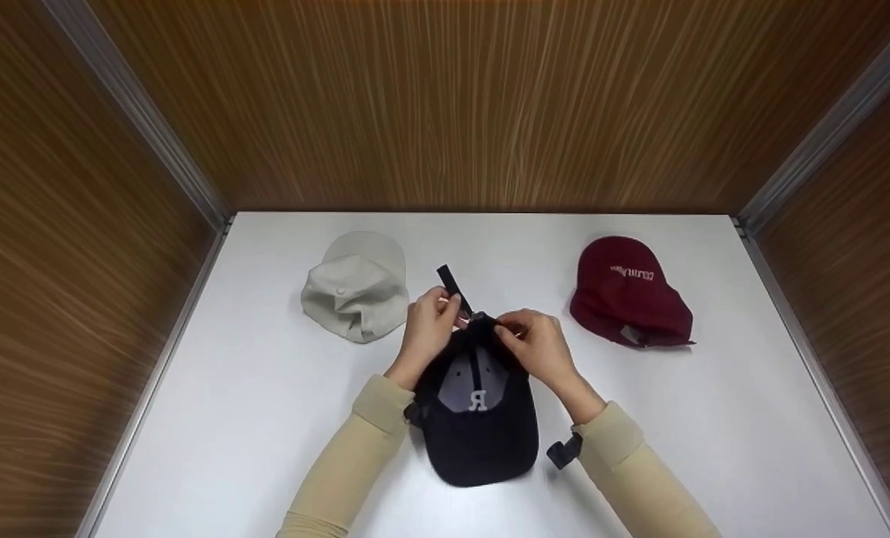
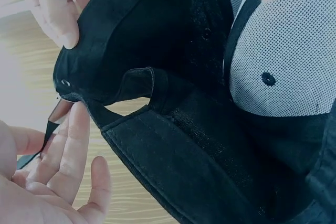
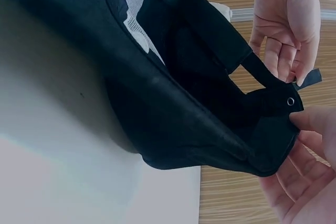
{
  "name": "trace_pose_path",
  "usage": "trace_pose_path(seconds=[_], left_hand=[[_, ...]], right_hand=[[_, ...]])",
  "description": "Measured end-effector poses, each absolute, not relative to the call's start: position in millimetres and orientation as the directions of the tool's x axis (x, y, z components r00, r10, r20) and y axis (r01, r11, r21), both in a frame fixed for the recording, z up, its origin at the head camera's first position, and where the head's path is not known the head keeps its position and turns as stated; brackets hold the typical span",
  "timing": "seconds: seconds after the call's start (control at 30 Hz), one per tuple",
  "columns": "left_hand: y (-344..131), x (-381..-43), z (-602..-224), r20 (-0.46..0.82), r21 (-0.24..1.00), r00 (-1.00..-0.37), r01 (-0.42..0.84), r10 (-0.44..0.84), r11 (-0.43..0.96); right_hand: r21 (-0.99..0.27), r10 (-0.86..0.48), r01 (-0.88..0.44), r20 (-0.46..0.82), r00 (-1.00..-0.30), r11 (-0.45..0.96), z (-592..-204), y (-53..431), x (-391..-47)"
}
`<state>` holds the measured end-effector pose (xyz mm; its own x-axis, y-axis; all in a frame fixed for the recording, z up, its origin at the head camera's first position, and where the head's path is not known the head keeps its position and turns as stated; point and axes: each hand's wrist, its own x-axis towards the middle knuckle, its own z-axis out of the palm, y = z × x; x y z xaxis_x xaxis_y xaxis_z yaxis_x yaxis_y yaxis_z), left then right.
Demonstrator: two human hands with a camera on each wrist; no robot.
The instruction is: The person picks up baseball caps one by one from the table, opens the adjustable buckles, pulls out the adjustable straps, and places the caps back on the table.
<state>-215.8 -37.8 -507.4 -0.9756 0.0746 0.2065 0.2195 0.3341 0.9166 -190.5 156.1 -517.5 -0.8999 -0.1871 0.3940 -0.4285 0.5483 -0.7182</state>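
A dark navy baseball cap [image 1: 482, 444] is held over the front middle of the table, its inside facing up and its brim toward me. Between thumb and fingers my left hand [image 1: 428, 325] pinches the cap's back strap [image 1: 453, 288], whose loose end sticks out past the fingers. The right hand [image 1: 540, 344] grips the cap's rear edge beside the buckle. In the right wrist view a small metal eyelet [image 3: 290, 101] shows near the right thumb. A pale mesh lining [image 2: 289, 51] is visible inside the crown in the left wrist view.
A cream cap [image 1: 355, 288] lies on the white table [image 1: 265, 418] at the back left. Toward the back right lies a dark red cap [image 1: 628, 299] with white lettering. Wood-patterned panels [image 1: 474, 104] rise behind the table and on both sides.
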Motion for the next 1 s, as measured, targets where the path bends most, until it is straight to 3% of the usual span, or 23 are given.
trace_pose_path(seconds=[0.4, 0.73, 1.0], left_hand=[[-36, -218, -512, 0.154, 0.941, -0.982, 0.178, 0.106, 0.286], [-34, -220, -514, 0.132, 0.949, -0.980, 0.168, 0.149, 0.265], [-39, -214, -515, 0.188, 0.881, -0.957, 0.263, 0.219, 0.393]], right_hand=[[-0.616, -0.310, -0.568, 0.482, -0.820, 0.545, -522, 154, -198], [-0.372, -0.369, -0.649, 0.592, -0.716, 0.663, -525, 152, -203], [-0.404, -0.292, -0.594, 0.597, -0.747, 0.696, -526, 154, -204]])
